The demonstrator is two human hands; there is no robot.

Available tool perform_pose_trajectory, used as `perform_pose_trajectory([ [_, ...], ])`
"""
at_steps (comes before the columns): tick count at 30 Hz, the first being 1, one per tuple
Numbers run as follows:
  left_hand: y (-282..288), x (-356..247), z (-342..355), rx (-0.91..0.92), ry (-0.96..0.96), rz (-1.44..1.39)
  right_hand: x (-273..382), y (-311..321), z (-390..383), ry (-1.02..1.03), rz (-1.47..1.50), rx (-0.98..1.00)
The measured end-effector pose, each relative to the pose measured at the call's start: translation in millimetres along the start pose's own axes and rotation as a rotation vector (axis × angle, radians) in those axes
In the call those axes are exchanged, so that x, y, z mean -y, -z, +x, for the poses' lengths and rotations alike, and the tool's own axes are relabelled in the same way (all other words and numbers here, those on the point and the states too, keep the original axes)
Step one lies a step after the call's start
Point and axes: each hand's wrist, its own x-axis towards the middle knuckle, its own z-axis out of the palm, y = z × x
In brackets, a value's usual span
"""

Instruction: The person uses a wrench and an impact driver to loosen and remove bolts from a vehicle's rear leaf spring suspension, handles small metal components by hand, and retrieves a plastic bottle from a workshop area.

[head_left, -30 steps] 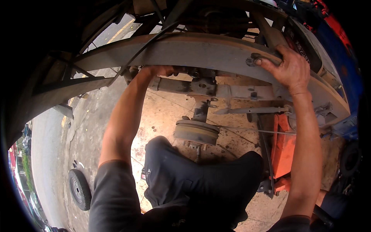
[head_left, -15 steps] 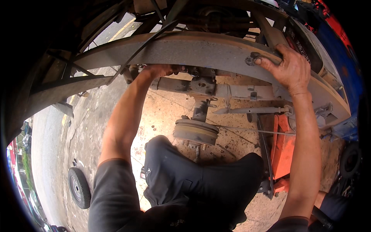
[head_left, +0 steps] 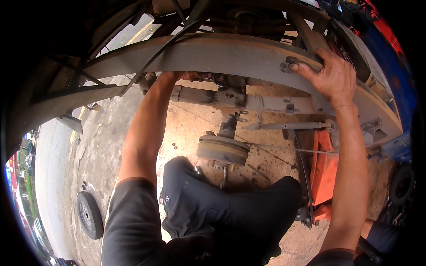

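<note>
My right hand [head_left: 333,80] is wrapped over the edge of a long grey metal frame beam [head_left: 230,55], thumb on its near face beside a dark greasy spot. Below that beam, my left hand [head_left: 188,76] reaches in next to the dark leaf-spring clamp plate [head_left: 231,96] on the axle. Its fingers look curled, but the beam hides most of them and whatever they hold. A grey axle tube [head_left: 195,95] runs crosswise there. Between my knees and the axle sits a round brake drum [head_left: 223,150] with studs.
An orange stand [head_left: 322,168] is at the right, with a dark metal bar along it. A wheel with tyre [head_left: 90,215] lies at the left, another tyre [head_left: 401,184] at the far right. Another person's arm [head_left: 368,228] shows at lower right. A thin rod [head_left: 293,150] crosses behind the drum.
My left hand and forearm have shifted slightly right and up, farther behind the beam. My right hand keeps its grip on the beam. The view has moved a little.
</note>
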Motion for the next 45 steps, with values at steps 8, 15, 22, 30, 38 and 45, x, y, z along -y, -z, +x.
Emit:
perform_pose_trajectory([
  [8, -2.1, 4.2, -1.0, 0.032, -0.078, 0.372, 0.7, 0.8, 1.0, 0.002, -0.009, 0.009],
  [15, -23.1, -7.1, -31.4, -0.076, -0.132, 0.768, 1.9, 1.5, 0.2, -0.006, -0.011, 0.018],
  [22, -120.4, -73.7, -100.7, -0.149, 0.573, -0.458, -0.2, 0.1, 1.1, 0.000, 0.034, -0.030],
  [30, -236.4, -77.9, 11.3, -0.513, 0.163, -1.485, 3.6, -0.6, 1.7, 0.023, 0.036, -0.048],
  [38, -227.9, -69.9, 63.9, -0.416, -0.036, -1.620, -0.7, -0.8, 0.1, 0.034, 0.004, -0.059],
  [45, -225.7, -65.6, 88.8, -0.629, -0.205, -1.713, 2.8, -4.1, -1.5, 0.063, -0.017, -0.072],
])
